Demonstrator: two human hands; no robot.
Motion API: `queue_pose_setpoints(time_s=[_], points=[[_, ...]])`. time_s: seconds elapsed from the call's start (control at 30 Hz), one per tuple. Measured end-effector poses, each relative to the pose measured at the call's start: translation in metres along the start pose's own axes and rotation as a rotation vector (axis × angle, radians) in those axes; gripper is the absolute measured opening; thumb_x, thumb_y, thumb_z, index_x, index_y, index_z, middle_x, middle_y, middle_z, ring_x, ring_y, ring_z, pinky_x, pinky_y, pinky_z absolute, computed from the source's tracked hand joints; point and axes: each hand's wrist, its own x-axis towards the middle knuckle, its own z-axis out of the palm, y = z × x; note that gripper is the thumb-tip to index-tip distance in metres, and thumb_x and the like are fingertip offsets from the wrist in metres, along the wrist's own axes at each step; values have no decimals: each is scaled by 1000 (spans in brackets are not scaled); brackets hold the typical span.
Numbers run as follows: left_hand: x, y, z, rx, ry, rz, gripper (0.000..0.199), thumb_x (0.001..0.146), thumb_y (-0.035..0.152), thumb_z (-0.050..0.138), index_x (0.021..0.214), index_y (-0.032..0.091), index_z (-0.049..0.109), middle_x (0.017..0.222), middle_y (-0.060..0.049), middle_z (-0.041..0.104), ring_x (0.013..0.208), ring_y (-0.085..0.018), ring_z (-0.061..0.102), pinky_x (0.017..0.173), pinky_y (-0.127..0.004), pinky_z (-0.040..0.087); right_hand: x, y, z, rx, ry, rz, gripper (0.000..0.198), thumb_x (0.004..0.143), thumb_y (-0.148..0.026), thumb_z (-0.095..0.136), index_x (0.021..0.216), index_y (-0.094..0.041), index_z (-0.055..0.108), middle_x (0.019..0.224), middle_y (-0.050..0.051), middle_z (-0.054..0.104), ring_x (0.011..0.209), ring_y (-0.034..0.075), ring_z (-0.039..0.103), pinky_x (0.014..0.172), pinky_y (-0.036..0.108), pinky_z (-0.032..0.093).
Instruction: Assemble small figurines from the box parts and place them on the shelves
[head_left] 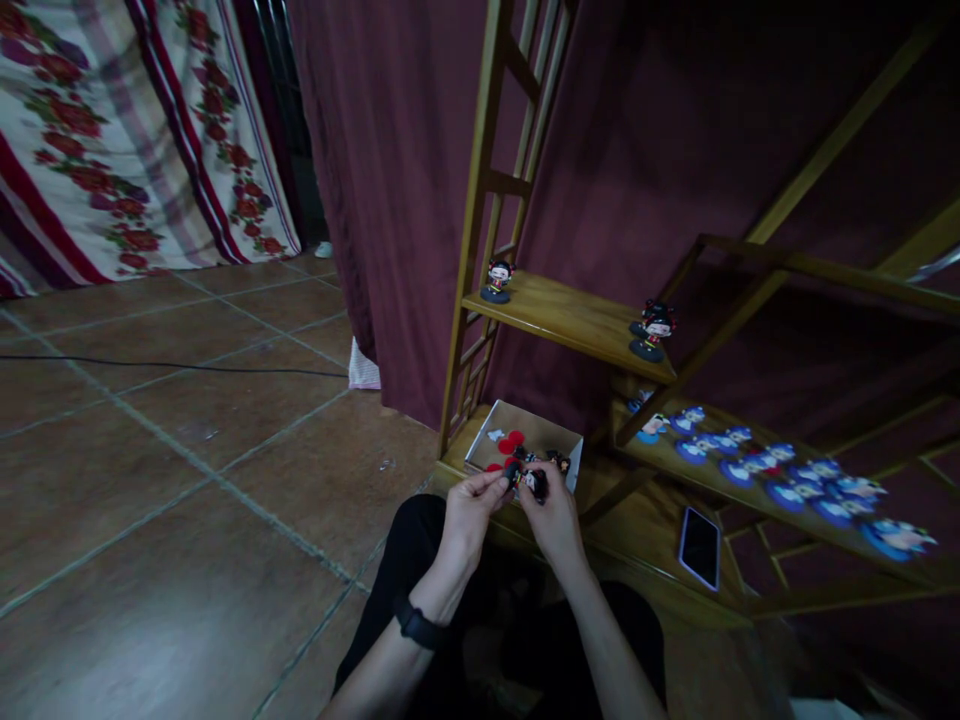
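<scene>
Between my two hands is a small black-haired figurine (533,484) with a dark round base, lying sideways above the near edge of a white box. My left hand (480,500) pinches it at the base end. At the head end, the fingers of my right hand (553,510) close around it. Inside the open cardboard box (551,422) lie red round pieces (512,442), a small white piece and other dark figurines (559,460), partly hidden by my hands.
A wooden shelf (562,312) carries similar figurines (497,281) at both ends. Several blue-based figurines (757,464) stand on the lower right shelf. A phone (700,547) lies on the bottom board. Upright posts and a maroon curtain (405,200) border the box; a cable (180,365) crosses the tiled floor.
</scene>
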Motion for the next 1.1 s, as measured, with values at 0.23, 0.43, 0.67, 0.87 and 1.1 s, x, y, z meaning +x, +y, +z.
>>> queue_pose_setpoints(time_s=[0.23, 0.43, 0.67, 0.87, 1.1], points=[[1, 3, -5, 118, 30, 31, 27, 54, 26, 77, 78, 13, 73, 72, -5, 71, 63, -12, 61, 64, -23, 47, 0, 3, 0, 14, -66, -15, 20, 76, -25, 52, 96, -22, 54, 92, 3, 62, 82, 18, 58, 74, 31, 46], [-1, 6, -5, 129, 20, 37, 25, 55, 27, 77, 75, 12, 72, 72, -5, 70, 64, -13, 60, 64, -23, 48, 1, 0, -5, -29, -132, -72, 21, 79, -26, 49, 99, -23, 54, 96, 4, 61, 90, 19, 58, 78, 32, 46], [-4, 13, -6, 182, -14, 41, 23, 55, 28, 76, 71, 12, 71, 67, -5, 69, 61, -13, 59, 61, -23, 48, 4, -7, -11, -78, -204, -174, 23, 80, -19, 46, 101, -24, 52, 99, 4, 60, 94, 19, 56, 81, 34, 45], [-1, 14, -6, 177, -31, 30, 22, 55, 27, 76, 69, 11, 70, 63, -4, 67, 58, -11, 58, 60, -23, 48, 5, -14, -15, -126, -242, -271, 25, 83, -16, 41, 105, -24, 50, 102, 6, 58, 97, 20, 54, 85, 36, 43], [6, 9, -11, 60, -8, -50, 22, 56, 26, 76, 71, 10, 70, 67, -6, 68, 65, -13, 60, 68, -28, 50, 9, -7, -6, -77, -177, -188, 28, 80, -19, 46, 107, -25, 50, 103, 4, 59, 98, 19, 54, 86, 34, 43]])
